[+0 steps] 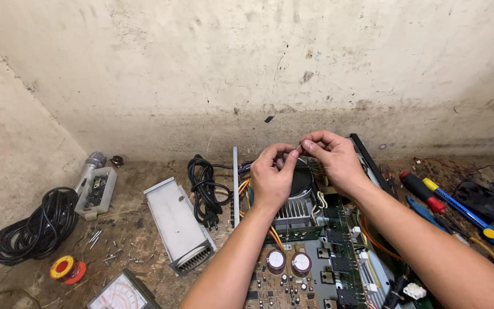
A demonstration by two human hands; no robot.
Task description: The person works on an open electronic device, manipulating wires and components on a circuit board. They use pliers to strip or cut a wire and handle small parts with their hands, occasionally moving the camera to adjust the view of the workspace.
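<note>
My left hand and my right hand meet above an opened amplifier chassis, fingertips pinched together on a thin wire held between them. Below the hands sit a black round transformer, a finned metal heat sink and a circuit board with two large capacitors. Orange wires run under my left wrist.
A grey metal cover lies left of the chassis beside a black power cord. Further left are a coiled black cable, a microphone, a solder reel, loose screws and an analogue meter. Screwdrivers lie at right.
</note>
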